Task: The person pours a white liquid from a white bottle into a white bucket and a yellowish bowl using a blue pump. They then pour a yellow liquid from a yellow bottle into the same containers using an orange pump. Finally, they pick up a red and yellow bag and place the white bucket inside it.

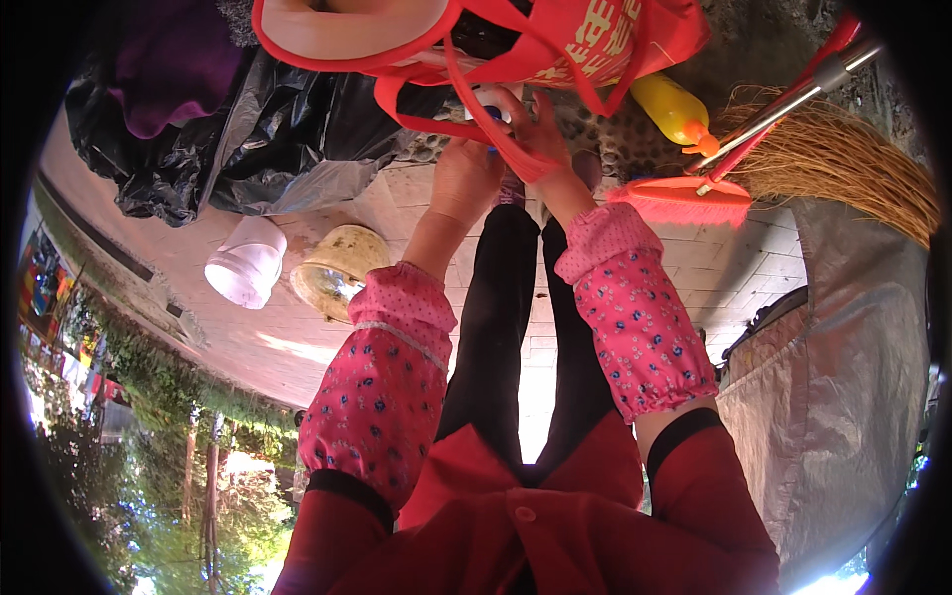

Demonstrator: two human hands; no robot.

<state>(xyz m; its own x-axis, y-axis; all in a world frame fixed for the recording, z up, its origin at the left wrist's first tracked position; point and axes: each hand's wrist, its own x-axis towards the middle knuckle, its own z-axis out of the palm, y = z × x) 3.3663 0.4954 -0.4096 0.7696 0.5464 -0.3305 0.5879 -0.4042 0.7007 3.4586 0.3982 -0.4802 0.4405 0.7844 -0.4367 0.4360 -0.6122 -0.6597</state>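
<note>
My left hand is closed at a small white object with a blue part, perhaps a capped bottle. The fingers of my right hand are spread and bent beside the same object. Whether they grip it is hidden by a strap. That red strap belongs to a red tote bag and passes in front of both hands, crossing near my right wrist. The bag bears large yellow writing and stands just beyond the hands. Its inside is mostly dark.
Black plastic sheeting lies left, with purple cloth on it. A white bucket and a dirty yellowish basin stand on the paving. At right are a yellow bottle, red broom, twig broom and grey cover.
</note>
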